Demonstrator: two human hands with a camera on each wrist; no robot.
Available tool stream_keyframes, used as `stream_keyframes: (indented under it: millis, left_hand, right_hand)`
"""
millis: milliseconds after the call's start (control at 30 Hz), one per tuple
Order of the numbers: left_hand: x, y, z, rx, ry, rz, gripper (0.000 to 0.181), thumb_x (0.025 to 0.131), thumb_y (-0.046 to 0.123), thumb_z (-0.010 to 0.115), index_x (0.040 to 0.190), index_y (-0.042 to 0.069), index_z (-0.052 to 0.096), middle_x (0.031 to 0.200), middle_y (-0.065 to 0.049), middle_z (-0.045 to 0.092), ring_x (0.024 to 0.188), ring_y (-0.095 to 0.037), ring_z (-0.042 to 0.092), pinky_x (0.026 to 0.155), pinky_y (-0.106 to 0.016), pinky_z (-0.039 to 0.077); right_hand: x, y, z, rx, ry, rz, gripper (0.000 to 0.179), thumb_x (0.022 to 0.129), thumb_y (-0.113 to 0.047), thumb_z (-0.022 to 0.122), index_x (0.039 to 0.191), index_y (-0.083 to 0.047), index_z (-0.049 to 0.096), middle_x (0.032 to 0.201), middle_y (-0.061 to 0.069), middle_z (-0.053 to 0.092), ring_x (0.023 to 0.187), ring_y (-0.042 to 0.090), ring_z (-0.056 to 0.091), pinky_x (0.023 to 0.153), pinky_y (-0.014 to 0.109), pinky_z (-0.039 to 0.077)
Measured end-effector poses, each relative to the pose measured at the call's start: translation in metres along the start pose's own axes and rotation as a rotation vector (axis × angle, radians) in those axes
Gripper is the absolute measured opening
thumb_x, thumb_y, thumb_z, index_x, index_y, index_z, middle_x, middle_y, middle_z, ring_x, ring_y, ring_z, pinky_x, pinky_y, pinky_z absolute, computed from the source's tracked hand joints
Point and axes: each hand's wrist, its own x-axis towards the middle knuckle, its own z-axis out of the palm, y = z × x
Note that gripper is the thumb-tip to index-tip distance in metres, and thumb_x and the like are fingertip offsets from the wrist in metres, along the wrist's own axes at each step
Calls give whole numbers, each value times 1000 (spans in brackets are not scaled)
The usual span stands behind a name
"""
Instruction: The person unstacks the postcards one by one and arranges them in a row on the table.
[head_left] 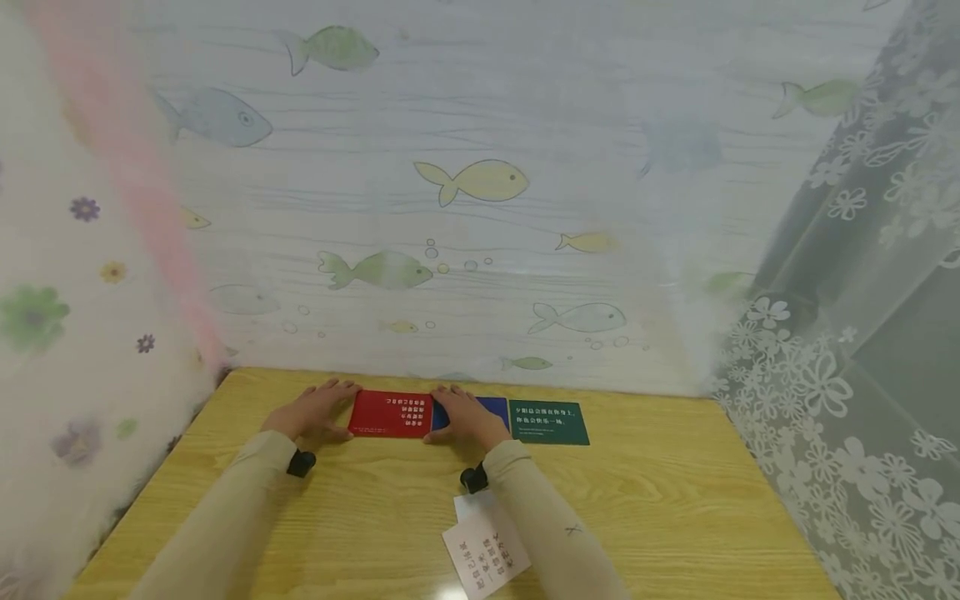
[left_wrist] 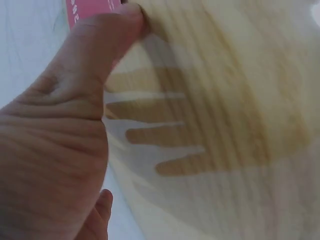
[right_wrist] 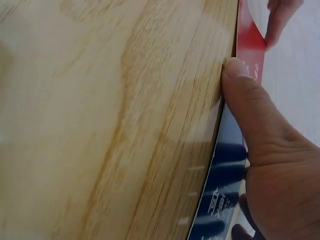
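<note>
A red card [head_left: 392, 414] with white writing lies near the table's far edge in the head view. My left hand [head_left: 318, 410] touches its left end, thumb at the near corner and fingertips at the far one. My right hand [head_left: 468, 419] reaches over a blue card [head_left: 492, 407], partly hiding it, with its thumb [right_wrist: 237, 75] at the near edge where red and blue meet. To the blue card's right lies a dark green card [head_left: 549, 422] with white writing. In the left wrist view, the left thumb [left_wrist: 110, 35] meets the red card's corner; most other fingers are hidden.
Nearer on the wooden table [head_left: 375, 517] lie a pale card [head_left: 483, 550] with dark writing and a white piece [head_left: 467, 503], both partly under my right forearm. A fish-patterned curtain [head_left: 480, 217] hangs behind the table, with lace [head_left: 810, 433] on the right.
</note>
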Motion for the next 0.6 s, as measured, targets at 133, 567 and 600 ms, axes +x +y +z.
stream_keyframes:
  millis: [133,567,600]
  left_hand:
    - [2,3,-1,14,-35,-25,89,85,32,83,154,0,39,160,-28,33,149,-54,20,120,-71,16]
    - [0,5,-5,28,-77,-25,88,88,36,80,156,1,37,160,-30,31,148,-56,21,119,-71,18]
    - [1,6,-5,24,-81,-28,88,88,36,80,156,1,36,161,-29,30,148,-55,21,120,-71,18]
  right_hand:
    - [-2,0,0,15,-6,0,91,89,-46,77,161,-14,32,167,5,29,156,27,21,126,47,27]
    - [-3,3,0,24,3,-6,91,89,-45,77,161,-14,31,168,4,28,156,26,21,125,46,28]
    - [-3,3,1,19,3,-4,91,89,-46,77,161,-14,31,168,4,27,156,25,21,125,46,29]
